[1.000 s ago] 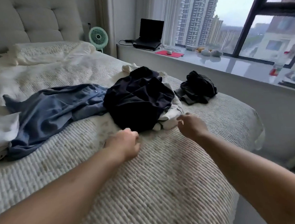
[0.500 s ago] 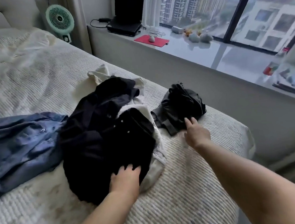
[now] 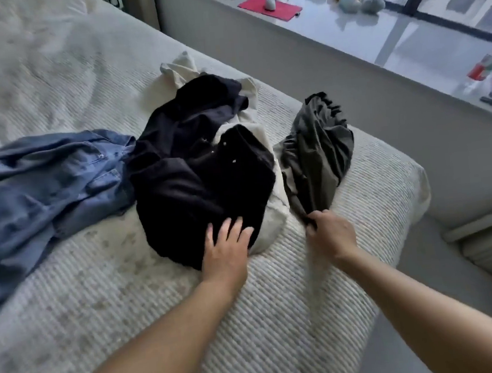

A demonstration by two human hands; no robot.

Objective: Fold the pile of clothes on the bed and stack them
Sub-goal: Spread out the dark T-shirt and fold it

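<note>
Bed (image 3: 280, 317) covered with a cream ribbed spread; unfolded clothes lie across its middle and right side. Central pile: a black garment (image 3: 196, 173), crumpled, lying on top of a cream garment (image 3: 274, 213) whose edges show at the pile's far end and along its right flank. Left of the pile, touching it: a blue denim garment (image 3: 40, 192), spread loosely and running off the left edge of view. Right of the pile, just beside the cream garment: a dark grey garment (image 3: 316, 150), bunched, stretched in a line from the far right down toward the near edge. Left hand (image 3: 227, 246): palm down on the near edge of the black garment, fingers straight and spread, pressing flat, not gripping. Right hand (image 3: 329, 232): fingers curled, pinching the near tip of the dark grey garment; the cloth runs up from the grip, the rest lying on the bed. Both forearms enter from the bottom of frame, hands near each other but apart. No folded stack visible in this view. Beyond the bed, on the right: a windowsill ledge (image 3: 390, 43) with a red mat (image 3: 280, 9), a white mouse (image 3: 269, 4) on the mat, and small rounded items (image 3: 359, 3) near the glass, too blurred to identify.
</note>
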